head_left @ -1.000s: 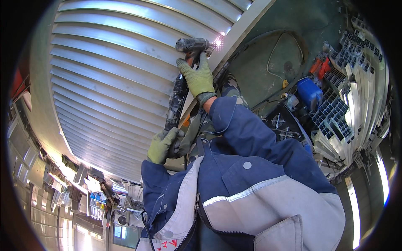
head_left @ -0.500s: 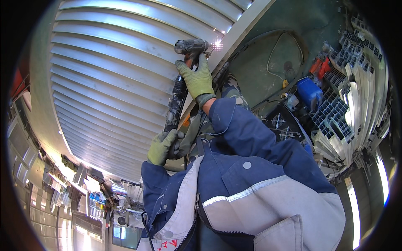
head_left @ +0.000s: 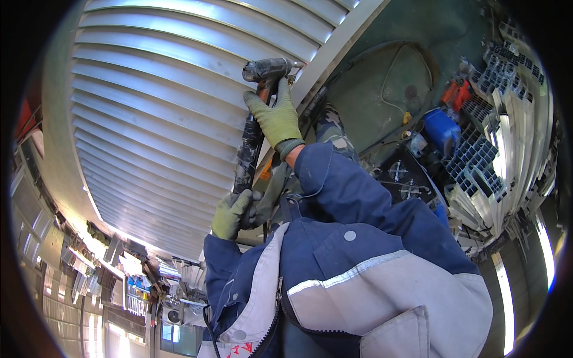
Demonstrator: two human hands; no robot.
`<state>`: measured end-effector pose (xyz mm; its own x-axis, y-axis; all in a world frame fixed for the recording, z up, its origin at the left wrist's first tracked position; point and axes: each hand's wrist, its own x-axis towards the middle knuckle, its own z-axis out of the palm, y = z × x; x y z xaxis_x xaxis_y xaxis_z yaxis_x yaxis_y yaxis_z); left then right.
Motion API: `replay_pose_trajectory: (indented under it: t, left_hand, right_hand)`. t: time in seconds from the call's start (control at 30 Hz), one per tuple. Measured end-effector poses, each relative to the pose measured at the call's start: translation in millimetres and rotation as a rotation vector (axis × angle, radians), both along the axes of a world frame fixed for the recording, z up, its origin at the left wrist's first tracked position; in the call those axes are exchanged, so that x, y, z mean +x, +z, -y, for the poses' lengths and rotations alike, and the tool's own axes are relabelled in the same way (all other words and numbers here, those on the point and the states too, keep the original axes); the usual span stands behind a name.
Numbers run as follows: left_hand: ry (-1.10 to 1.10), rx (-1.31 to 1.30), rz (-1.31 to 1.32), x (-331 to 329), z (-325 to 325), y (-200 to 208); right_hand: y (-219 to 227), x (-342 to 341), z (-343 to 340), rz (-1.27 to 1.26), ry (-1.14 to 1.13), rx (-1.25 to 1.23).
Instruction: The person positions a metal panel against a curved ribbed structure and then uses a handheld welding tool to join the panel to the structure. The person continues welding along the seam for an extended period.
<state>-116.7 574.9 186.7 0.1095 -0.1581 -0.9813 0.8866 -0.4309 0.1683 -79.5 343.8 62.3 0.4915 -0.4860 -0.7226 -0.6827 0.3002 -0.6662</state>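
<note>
A welding torch [head_left: 249, 143], wrapped in black tape, lies slantwise over a slatted metal panel [head_left: 149, 113]. My right hand [head_left: 276, 116], in a yellow-green glove, is closed round the handle just below the torch head [head_left: 264, 69]. The nozzle [head_left: 295, 65] points right, close to the panel's flat edge frame [head_left: 340, 51]; whether it touches cannot be made out. My left hand [head_left: 231, 213], gloved too, grips the lower end of the torch near my body. No arc shows at the tip.
A blue plastic jug [head_left: 441, 131] stands on the floor at right, beside stacked metal profiles [head_left: 477, 161]. A hose [head_left: 385, 89] curls over the green floor [head_left: 382, 113]. Below the jug sits a black box with two fan grilles [head_left: 403, 179]. Cluttered shelving [head_left: 137, 280] is at lower left.
The bright arc and sparks at the nozzle have gone out. My right hand and the torch head have shifted slightly left; my left hand has barely moved.
</note>
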Motion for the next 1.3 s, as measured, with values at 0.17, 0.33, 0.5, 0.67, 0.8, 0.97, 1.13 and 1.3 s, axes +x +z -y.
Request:
replay_pose_trajectory:
  t: [0.17, 0.33, 0.5, 0.67, 0.8, 0.97, 1.13, 1.3]
  left_hand:
    - [-0.034, 0.036, 0.013, -2.3, -3.5, -1.5]
    - [-0.022, 0.034, 0.001, 4.3, 1.8, -3.3]
    - [-0.009, 0.022, -0.017, 1.5, -4.7, -8.8]
    - [0.01, 0.018, -0.031, 5.8, -6.0, -10.2]
    - [0.005, 0.019, -0.033, 9.1, -6.7, -10.1]
    - [-0.057, 0.024, -0.014, 13.4, -5.3, -8.0]
    - [-0.044, 0.03, -0.019, 14.5, -8.6, -9.6]
    - [-0.052, 0.036, -0.009, 13.8, -8.7, -7.4]
  right_hand:
    - [-15.7, -5.5, -8.0, -0.009, 0.024, 0.0]
    - [-25.6, -6.9, -9.7, 0.005, -0.026, 0.03]
    - [-27.2, -7.7, -10.8, -0.017, -0.01, 0.01]
    - [-27.5, -4.8, -13.2, -0.02, -0.04, -0.07]
    - [-28.8, -3.6, -16.7, -0.018, -0.054, -0.122]
    - [-34.0, -3.4, -18.0, -0.03, -0.058, -0.109]
    - [-35.0, -4.2, -19.1, -0.028, -0.05, -0.113]
    - [-38.3, -7.0, -23.8, -0.046, -0.042, -0.14]
